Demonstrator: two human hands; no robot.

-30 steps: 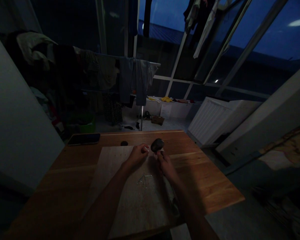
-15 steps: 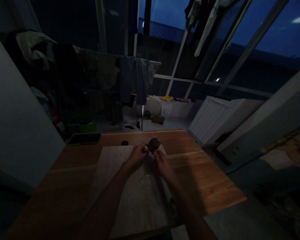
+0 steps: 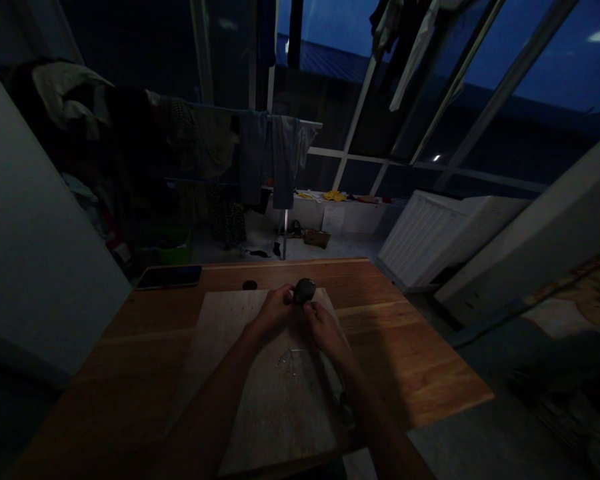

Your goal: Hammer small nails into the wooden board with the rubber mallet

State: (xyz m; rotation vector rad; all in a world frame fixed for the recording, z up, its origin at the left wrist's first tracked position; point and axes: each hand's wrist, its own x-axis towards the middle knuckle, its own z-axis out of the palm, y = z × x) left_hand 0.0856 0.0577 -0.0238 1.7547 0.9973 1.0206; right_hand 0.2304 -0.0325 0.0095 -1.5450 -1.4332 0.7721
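Both my hands meet over the far end of a pale board point(image 3: 260, 400) that lies on a wooden table point(image 3: 130, 353). My right hand point(image 3: 323, 327) is closed round the handle of a hammer, whose dark head point(image 3: 304, 290) sticks up just past my fingers. My left hand point(image 3: 273, 312) is pinched shut beside that head, on something too small to make out. Several small nails point(image 3: 290, 359) lie loose on the board just behind my hands.
A dark phone point(image 3: 169, 277) lies at the table's far left corner, a small dark round thing point(image 3: 250, 285) near the board's far edge. Beyond the table stand a clothes rack point(image 3: 250, 160) with hanging garments, a white radiator point(image 3: 420, 233) and dark windows.
The hammer head has moved left and a little down, up against my left hand's fingertips. My right hand has followed it to the left; my left hand has stayed put.
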